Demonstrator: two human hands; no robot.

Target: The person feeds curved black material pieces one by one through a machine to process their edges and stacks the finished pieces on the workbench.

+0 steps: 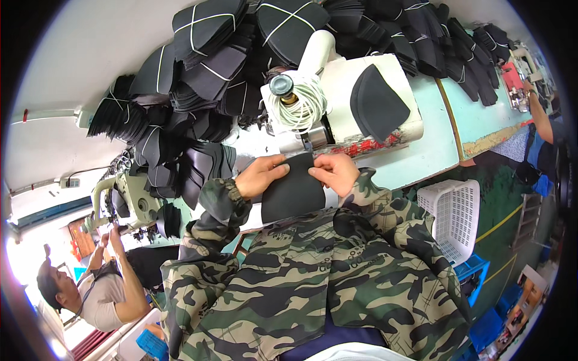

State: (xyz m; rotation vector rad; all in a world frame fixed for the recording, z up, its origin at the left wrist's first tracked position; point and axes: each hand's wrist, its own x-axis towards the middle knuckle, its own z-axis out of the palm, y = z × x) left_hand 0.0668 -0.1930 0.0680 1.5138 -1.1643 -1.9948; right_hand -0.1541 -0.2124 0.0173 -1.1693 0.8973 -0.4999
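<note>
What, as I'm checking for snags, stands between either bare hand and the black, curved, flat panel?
Nothing visible: the left bare hand and right bare hand hold the black, curved, flat panel directly near its upper end. The coiled white cord lies beyond it, not in between.

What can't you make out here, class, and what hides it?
All in the head view:
Held black panel, underside: hidden by its upper face.
Sewing machine, in part: covered by the white cord coil.
Far-right co-worker: partly cut off by the dark rim.
Upper black bundle: cut off by the top edge.
</note>
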